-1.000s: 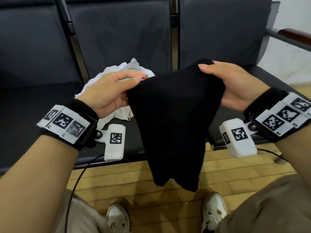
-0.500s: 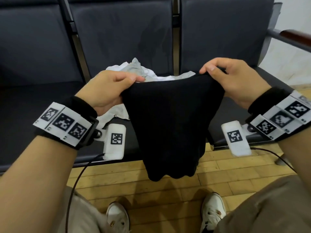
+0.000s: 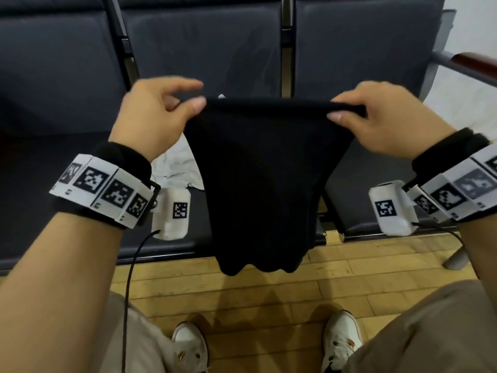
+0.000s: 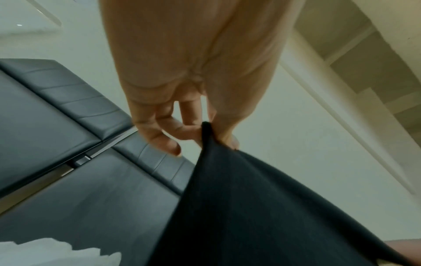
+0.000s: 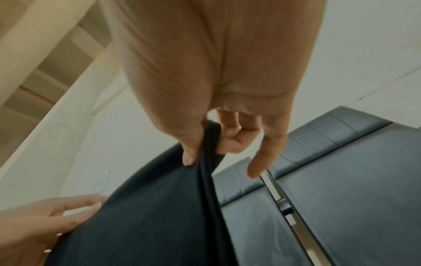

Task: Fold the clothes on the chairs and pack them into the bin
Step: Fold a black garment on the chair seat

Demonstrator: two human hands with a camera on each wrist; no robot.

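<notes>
A black garment (image 3: pixel 265 179) hangs in the air in front of the dark chairs (image 3: pixel 207 49), its top edge stretched level between both hands. My left hand (image 3: pixel 161 114) pinches the top left corner between thumb and fingers; the left wrist view shows the same pinch on the black garment (image 4: pixel 250 207). My right hand (image 3: pixel 376 119) pinches the top right corner, where the fabric is bunched, as the right wrist view shows on the black garment (image 5: pixel 159 216). A white garment (image 3: pixel 180 168) lies crumpled on the middle seat, mostly hidden behind the black one. No bin is in view.
Three dark padded chairs stand in a row with metal gaps between them. A wooden armrest (image 3: pixel 478 63) ends the row at the right. The floor is wooden planks (image 3: pixel 242 300); my white shoes (image 3: pixel 341 343) stand on it. A cable (image 3: pixel 131 278) hangs from my left wrist.
Both hands have risen and drawn apart, pulling the black garment's top edge straight and lifting its hem. The white garment is now mostly covered.
</notes>
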